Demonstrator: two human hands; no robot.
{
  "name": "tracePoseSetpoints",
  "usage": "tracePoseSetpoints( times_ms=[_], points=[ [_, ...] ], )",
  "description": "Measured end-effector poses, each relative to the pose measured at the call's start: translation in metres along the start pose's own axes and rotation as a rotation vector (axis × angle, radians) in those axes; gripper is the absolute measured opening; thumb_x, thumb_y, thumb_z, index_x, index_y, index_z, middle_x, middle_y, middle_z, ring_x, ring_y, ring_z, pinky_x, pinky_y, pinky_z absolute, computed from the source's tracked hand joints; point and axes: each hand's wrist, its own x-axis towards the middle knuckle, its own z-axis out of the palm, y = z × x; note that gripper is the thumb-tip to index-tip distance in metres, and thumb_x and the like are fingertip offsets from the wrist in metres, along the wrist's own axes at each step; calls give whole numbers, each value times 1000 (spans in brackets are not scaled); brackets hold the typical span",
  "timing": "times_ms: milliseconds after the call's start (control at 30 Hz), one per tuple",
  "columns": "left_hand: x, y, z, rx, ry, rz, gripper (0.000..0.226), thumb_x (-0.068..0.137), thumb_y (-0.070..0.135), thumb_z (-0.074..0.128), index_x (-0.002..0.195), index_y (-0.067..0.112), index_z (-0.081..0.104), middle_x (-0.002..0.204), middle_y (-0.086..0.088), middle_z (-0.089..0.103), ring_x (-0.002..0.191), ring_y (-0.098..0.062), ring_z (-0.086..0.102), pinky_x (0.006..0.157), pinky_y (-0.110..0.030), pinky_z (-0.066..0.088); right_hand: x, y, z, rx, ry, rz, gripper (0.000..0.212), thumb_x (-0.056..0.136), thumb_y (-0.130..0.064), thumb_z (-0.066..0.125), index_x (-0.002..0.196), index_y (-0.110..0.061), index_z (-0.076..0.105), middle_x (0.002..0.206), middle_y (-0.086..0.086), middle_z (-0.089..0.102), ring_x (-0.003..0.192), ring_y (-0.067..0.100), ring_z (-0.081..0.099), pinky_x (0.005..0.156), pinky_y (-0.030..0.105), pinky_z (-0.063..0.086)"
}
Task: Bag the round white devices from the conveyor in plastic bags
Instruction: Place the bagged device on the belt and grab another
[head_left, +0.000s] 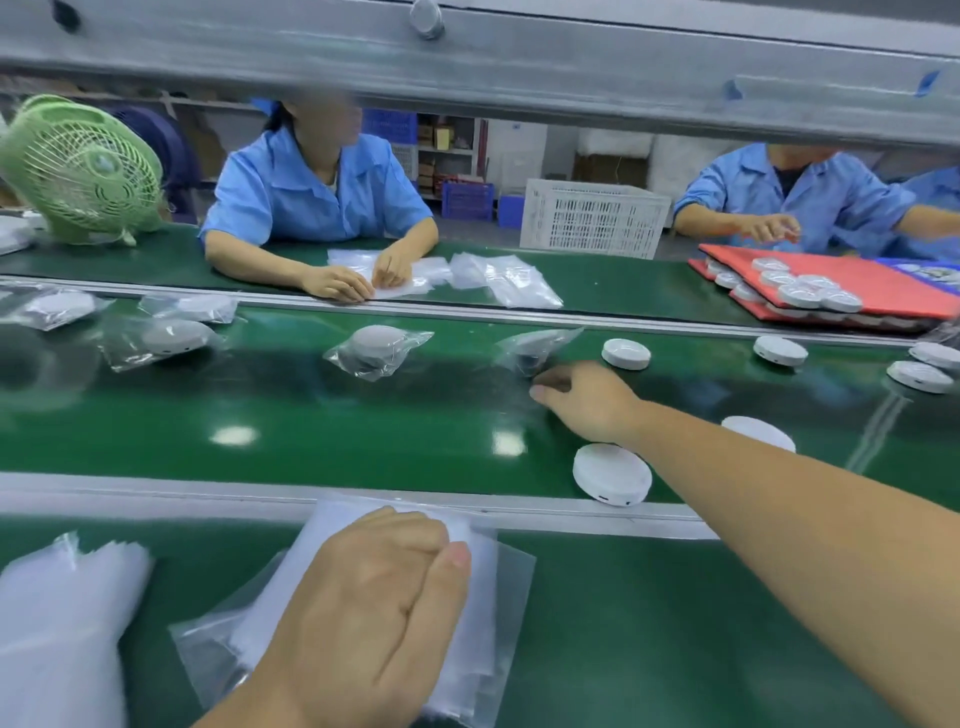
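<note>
Our right hand (587, 400) reaches well beyond the near rail (156, 491), fingers curled at the corner of a bagged device (535, 349) — we cannot tell whether it grips the film or only touches it. Our left hand (363, 613), on this side of the rail, pinches the top of the bag stack (483, 597). A bare device (612, 474) lies just beyond the rail, under our forearm. We could sweep it against the rail, or lift several clinging bags together.
</note>
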Motion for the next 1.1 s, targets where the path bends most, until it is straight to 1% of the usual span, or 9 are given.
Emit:
tracePoseSetpoints(
  times_ms=[100,167,300,400,567,700,800,900,1100],
  points=[
    [0,-10,0,222,-277,-3,44,99,44,41,59,26,33,61,12,37,67,-8,41,68,-31,43,-44,16,2,-215,-25,-87,63,86,-82,36,130,-46,63,142,-15,60,130,16,55,100,39,44],
    [1,-16,1,272,-428,-98,38,90,64,46,71,33,53,75,20,51,82,1,45,82,-29,43,-73,32,1,-414,-25,-135,68,82,-89,24,131,-53,54,141,-19,58,127,15,55,94,41,43],
    [0,-16,8,259,-597,-129,44,82,83,37,109,62,64,111,38,53,108,11,41,95,-20,35,-113,48,-9,-213,158,-150,45,86,-79,46,113,-44,54,112,-19,56,99,8,58,83,29,42],
    [-2,-13,13,278,-579,-117,38,84,78,38,104,61,66,109,40,54,106,10,43,93,-22,38,-141,38,-14,129,246,-155,12,96,-54,57,98,-42,57,105,-21,61,100,0,56,81,16,38],
    [-7,-11,16,208,-404,-174,24,81,57,54,85,46,74,96,41,62,98,9,55,87,-23,48,-199,10,3,233,332,-389,16,87,-42,52,102,-44,58,102,-23,64,96,-1,61,75,6,41],
    [-4,-12,14,-30,-267,-317,17,78,53,63,83,44,77,96,39,66,101,9,61,88,-20,49,-222,5,11,-50,380,-839,13,101,-31,63,114,-32,65,107,-15,63,89,6,62,75,20,50],
    [-1,-8,15,-175,-230,-372,7,80,41,72,82,43,78,91,32,71,96,8,66,87,-13,49,-224,3,12,68,310,-867,14,104,-36,62,115,-35,71,117,-20,68,105,5,67,88,23,53],
    [-2,-2,16,-305,-276,-404,7,82,42,73,86,42,79,92,28,73,94,6,68,86,-13,48,-217,0,19,120,554,-1011,23,87,-11,85,106,-16,74,117,-2,73,106,20,72,85,34,58],
    [-3,0,15,-171,-233,-337,18,80,48,65,84,38,79,91,32,71,96,5,67,89,-26,53,-218,-2,13,163,670,-1018,19,85,-11,86,99,-15,74,112,0,77,105,22,74,80,37,58]
  ],
)
